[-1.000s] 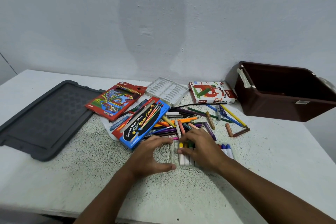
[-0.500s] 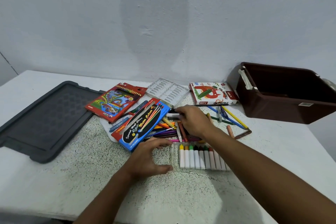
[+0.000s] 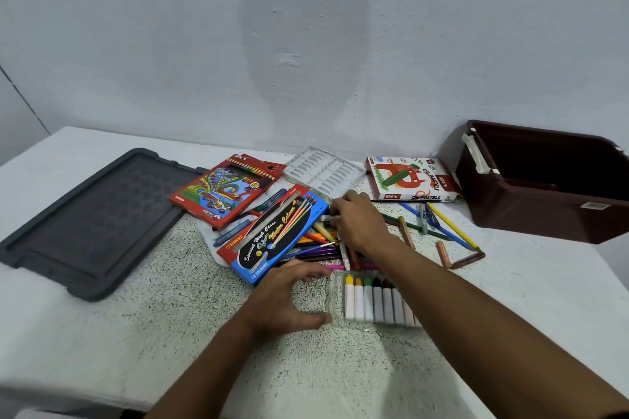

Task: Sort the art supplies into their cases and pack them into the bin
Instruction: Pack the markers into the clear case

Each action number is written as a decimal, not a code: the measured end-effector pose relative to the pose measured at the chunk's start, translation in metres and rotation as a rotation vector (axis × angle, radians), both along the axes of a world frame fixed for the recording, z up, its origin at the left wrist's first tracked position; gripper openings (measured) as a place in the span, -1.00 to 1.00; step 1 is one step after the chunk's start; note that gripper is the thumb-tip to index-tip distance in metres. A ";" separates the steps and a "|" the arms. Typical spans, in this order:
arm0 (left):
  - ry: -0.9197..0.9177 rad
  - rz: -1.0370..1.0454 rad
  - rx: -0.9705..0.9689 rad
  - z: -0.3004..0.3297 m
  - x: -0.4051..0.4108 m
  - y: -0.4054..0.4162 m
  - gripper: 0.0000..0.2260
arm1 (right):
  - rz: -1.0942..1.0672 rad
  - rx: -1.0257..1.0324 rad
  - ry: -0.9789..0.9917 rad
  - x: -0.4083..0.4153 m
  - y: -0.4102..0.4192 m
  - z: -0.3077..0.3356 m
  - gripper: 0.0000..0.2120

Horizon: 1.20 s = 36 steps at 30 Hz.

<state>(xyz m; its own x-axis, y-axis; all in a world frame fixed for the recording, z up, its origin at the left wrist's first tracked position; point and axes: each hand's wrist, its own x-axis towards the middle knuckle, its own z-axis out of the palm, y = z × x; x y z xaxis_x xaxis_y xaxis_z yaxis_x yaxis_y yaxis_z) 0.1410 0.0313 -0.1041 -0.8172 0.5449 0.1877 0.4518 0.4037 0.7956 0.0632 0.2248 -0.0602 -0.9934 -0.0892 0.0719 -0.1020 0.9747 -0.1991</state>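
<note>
A clear marker case (image 3: 374,303) lies near the table's front with several white markers in a row. My left hand (image 3: 289,299) rests beside its left edge, thumb and fingers spread against it. My right hand (image 3: 357,221) reaches over the loose pile of pens and pencils (image 3: 320,245) and pinches a white marker (image 3: 328,217) at the pile's far side. A blue water-colour pen box (image 3: 272,235) lies left of the pile. The brown bin (image 3: 544,180) stands open at the far right.
A dark grey bin lid (image 3: 88,221) lies at the left. A red colour-pencil box (image 3: 228,190), a white plastic insert tray (image 3: 323,170) and an oil pastels box (image 3: 412,180) sit along the back. Loose pencils and crayons (image 3: 442,231) are scattered before the bin.
My right hand left the clear marker case, moved back into the pile and took hold of a white marker. My left hand stayed beside the case.
</note>
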 end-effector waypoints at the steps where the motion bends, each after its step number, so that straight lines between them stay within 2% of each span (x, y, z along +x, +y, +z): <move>1: 0.000 0.002 0.002 0.000 0.000 0.000 -0.41 | -0.004 -0.005 0.000 -0.001 0.000 0.000 -0.77; 8: 0.002 0.004 0.024 0.000 0.001 0.001 -0.42 | 0.032 0.011 -0.041 -0.007 0.002 -0.002 -0.75; 14: 0.011 0.003 0.025 0.000 0.001 0.001 -0.42 | 0.049 -0.014 -0.083 -0.007 0.007 0.003 -0.81; 19: 0.014 0.000 0.005 -0.001 0.000 0.000 -0.41 | 0.074 -0.010 -0.113 -0.002 0.022 0.011 -0.72; 22: 0.017 0.000 -0.004 0.000 0.000 0.001 -0.41 | 0.057 -0.147 -0.119 0.010 0.031 0.022 -0.59; 24: 0.019 0.001 -0.006 0.000 0.001 0.002 -0.41 | 0.032 -0.307 -0.119 0.024 0.036 0.029 -0.53; 30: 0.044 0.014 0.006 0.001 0.002 0.003 -0.45 | 0.010 -0.735 -0.223 0.073 0.033 0.031 -0.58; 33: 0.045 0.016 0.007 0.001 0.002 0.004 -0.44 | 0.048 -0.794 -0.248 0.090 0.027 0.022 -0.67; 36: 0.042 0.015 -0.002 0.002 0.003 0.005 -0.41 | 0.066 -0.696 -0.238 0.099 0.023 0.012 -0.70</move>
